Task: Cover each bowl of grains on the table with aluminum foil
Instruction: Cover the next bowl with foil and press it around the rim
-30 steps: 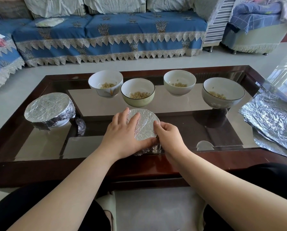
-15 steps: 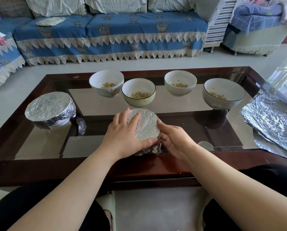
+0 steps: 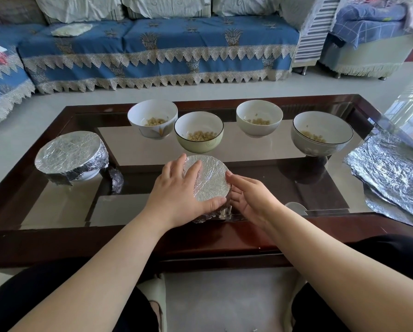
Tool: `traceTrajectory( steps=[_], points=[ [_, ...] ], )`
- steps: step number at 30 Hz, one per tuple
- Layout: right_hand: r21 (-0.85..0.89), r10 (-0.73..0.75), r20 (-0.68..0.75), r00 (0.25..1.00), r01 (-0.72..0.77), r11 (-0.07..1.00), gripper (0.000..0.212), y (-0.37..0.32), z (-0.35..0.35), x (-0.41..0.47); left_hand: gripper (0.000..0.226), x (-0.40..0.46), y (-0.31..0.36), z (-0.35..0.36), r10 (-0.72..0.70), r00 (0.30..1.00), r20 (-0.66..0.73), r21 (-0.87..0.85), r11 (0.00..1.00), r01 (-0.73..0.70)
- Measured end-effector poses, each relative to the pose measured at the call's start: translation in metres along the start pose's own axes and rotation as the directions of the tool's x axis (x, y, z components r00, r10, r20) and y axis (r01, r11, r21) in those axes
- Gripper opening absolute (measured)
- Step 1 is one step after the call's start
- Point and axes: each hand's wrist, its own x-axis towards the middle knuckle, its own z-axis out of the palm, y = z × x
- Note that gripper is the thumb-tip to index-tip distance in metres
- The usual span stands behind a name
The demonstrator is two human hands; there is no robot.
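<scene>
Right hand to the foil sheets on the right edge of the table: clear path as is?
Probably yes. The right hand rests open against the foil-wrapped bowl and holds nothing; only bare glass lies between it and the foil sheets. The nearest open bowl sits further back.

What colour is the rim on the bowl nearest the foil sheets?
Dark, nearly black, on the rightmost bowl; head view.

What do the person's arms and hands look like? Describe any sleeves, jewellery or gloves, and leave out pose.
Both forearms are bare right down to the frame's lower edge, with no sleeve in view. The left hand and the right hand are ungloved, and no ring, watch or bracelet shows on either wrist or on the visible fingers. Nails look short and unpainted. Dark clothing covers the lap beneath the arms.
</scene>
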Motion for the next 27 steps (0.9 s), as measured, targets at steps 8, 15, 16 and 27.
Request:
traceTrajectory(
  steps=[8,15,16,27],
  points=[
    [-0.099,-0.077,-0.006,0.997,0.076,0.992,0.058,-0.007,0.012,0.000,0.122,-0.005,0.009,0.002,-0.117,0.992,-0.041,-0.046,0.992,0.115],
    [-0.253,-0.119,-0.039,0.992,0.106,0.962,0.049,-0.013,0.012,0.015,0.129,-0.013,0.017,-0.012,-0.174,0.977,0.123,-0.137,0.972,0.190],
    [-0.267,-0.120,-0.054,0.991,0.102,0.958,0.049,-0.013,0.010,0.015,0.130,-0.013,0.014,-0.014,-0.174,0.975,0.139,-0.123,0.974,0.192],
    [-0.132,-0.168,-0.065,0.984,0.159,0.978,0.033,0.009,0.010,-0.012,0.136,-0.014,0.013,-0.006,-0.159,0.984,0.082,-0.211,0.962,0.173]
  ],
)
